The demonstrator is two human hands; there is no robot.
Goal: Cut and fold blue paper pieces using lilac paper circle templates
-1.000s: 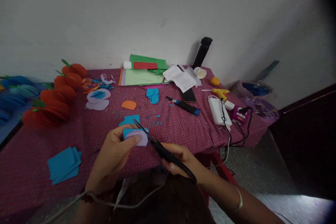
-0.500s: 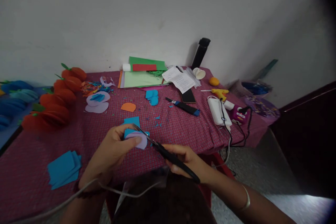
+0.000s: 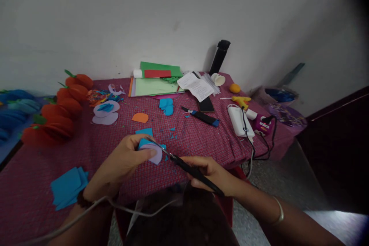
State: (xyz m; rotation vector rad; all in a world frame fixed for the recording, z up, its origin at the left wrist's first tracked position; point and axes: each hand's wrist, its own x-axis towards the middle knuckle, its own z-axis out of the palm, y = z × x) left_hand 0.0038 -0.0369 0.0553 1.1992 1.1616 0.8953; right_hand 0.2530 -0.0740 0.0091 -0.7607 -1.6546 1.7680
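My left hand [image 3: 123, 163] pinches a lilac paper disc [image 3: 153, 152] stacked on blue paper, held just above the red checked tablecloth [image 3: 201, 142]. My right hand [image 3: 211, 173] grips black scissors [image 3: 184, 165], whose blades reach into the edge of the held paper. A blue offcut [image 3: 144, 132] lies just beyond my left hand, with small blue scraps [image 3: 172, 135] scattered nearby.
A stack of blue squares [image 3: 68, 186] lies front left. Orange paper pumpkins [image 3: 62, 111] line the left edge, lilac discs [image 3: 106, 112] beside them. Coloured sheets [image 3: 157, 80] sit at the back. A craft knife [image 3: 201, 116], white power bank [image 3: 238, 121], yellow glue gun [image 3: 240, 102] and cables lie right.
The scissors have slid a little to the right and lower along the paper's edge. My left hand has turned the lilac disc slightly. The view has shifted a little.
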